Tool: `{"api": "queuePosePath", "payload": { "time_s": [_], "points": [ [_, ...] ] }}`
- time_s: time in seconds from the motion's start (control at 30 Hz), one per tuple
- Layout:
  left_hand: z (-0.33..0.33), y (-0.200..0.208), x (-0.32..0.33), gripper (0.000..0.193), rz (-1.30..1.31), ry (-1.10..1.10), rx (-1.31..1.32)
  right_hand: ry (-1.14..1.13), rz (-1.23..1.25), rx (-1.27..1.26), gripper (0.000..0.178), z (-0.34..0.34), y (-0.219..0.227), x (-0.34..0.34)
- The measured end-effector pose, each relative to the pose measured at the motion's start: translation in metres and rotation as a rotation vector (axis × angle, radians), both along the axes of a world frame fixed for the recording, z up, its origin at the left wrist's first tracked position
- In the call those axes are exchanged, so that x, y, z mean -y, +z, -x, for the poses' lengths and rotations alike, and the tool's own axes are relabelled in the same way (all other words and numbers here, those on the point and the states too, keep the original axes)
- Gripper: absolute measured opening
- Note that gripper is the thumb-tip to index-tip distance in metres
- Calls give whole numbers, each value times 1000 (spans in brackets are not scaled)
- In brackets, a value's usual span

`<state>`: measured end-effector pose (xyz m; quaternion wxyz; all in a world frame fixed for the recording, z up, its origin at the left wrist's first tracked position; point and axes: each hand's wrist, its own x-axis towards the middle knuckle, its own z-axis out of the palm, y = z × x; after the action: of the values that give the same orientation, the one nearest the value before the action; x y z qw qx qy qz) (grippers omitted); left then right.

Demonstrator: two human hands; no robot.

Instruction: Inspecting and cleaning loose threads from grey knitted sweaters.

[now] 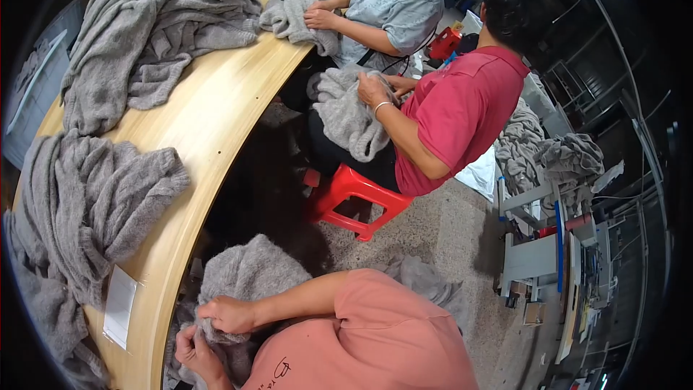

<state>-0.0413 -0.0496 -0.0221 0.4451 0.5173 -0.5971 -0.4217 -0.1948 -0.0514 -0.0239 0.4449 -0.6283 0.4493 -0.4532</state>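
Observation:
A fuzzy grey knit garment (253, 267) lies bunched at the lower middle, beside the table edge and over my lap. My right hand (229, 315) is closed, with its fingers pinching a fold of this knit. Just below it, close to the cloth, my left hand (198, 356) is curled with thumb and fingers pressed together. Whatever sits between those left fingertips is too small to make out. Part of the garment is hidden behind my right forearm.
A curved wooden table (216, 112) bears heaped grey knits (159, 29), another knit pile (94, 202) and a white paper (120, 307). A person in a red shirt (462, 115) on a red stool (361, 198) and another in a grey shirt (397, 7) handle similar knits.

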Motion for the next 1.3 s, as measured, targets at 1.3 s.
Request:
{"api": "queuePosePath", "payload": {
  "time_s": [1.3],
  "points": [
    [7,63,-26,11,-199,-9,128,158,282,-255,15,-3,32,-5]
  ]
}}
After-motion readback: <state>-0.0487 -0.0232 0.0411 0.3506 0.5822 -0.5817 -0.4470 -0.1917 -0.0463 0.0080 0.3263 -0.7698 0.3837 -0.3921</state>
